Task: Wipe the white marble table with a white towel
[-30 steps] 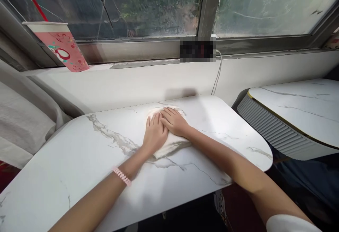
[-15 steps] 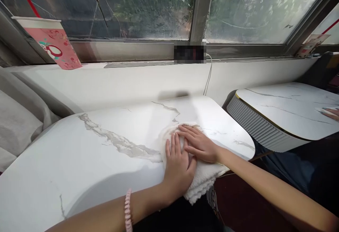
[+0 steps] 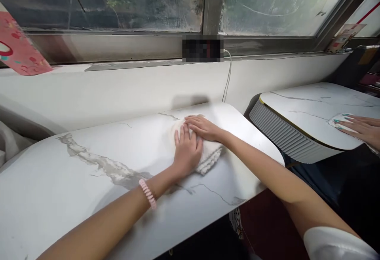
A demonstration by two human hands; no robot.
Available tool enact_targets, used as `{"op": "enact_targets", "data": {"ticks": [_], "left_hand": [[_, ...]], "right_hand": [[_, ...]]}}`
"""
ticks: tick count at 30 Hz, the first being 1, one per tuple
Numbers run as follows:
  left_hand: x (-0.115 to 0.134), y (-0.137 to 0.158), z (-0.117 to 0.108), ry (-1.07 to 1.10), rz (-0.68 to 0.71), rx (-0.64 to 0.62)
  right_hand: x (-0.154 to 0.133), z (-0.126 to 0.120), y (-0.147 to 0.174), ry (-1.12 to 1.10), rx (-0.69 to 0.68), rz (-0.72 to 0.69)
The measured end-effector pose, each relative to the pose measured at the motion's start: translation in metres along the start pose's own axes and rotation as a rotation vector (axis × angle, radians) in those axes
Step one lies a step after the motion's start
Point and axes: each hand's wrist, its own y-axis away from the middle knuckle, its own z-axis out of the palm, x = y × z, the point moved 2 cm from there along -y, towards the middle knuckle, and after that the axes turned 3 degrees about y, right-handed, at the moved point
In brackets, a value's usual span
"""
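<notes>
A white fluffy cloth (image 3: 209, 158) lies on the white marble-patterned tabletop (image 3: 142, 220), towards its far right part. My left hand (image 3: 187, 149) rests flat on the cloth, fingers stretched forward, with a pink coiled band (image 3: 147, 194) round the wrist. Beside it and partly over its fingertips, my right hand (image 3: 204, 128) presses on the same cloth with its fingers extended to the left. Both palms face down, and much of the cloth is hidden under them.
A second marble-patterned table (image 3: 308, 109) with a ribbed side stands at the right. Another person's hand (image 3: 356, 127) lies on a white cloth there. Behind are a windowsill, a pink paper cup (image 3: 22, 48), a blurred dark object (image 3: 202, 49) and a white cable (image 3: 228, 76).
Both my hands and the cloth have slid away from the table's near edge, towards the wall. The view has shifted right, and the other person's hand shows more.
</notes>
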Motion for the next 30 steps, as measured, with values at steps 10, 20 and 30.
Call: {"op": "enact_targets", "data": {"ticks": [10,20,30], "left_hand": [[0.024,-0.093,0.017,-0.032,0.078,-0.044],[0.071,-0.053,0.029,0.033,0.148,-0.047],[0.111,0.005,0.039,0.062,0.268,0.045]], "right_hand": [[0.085,-0.03,-0.01,0.071,0.092,0.208],[0.072,-0.045,0.07,0.159,0.006,0.171],[-0.005,-0.054,0.138,0.283,-0.008,0.354]]}}
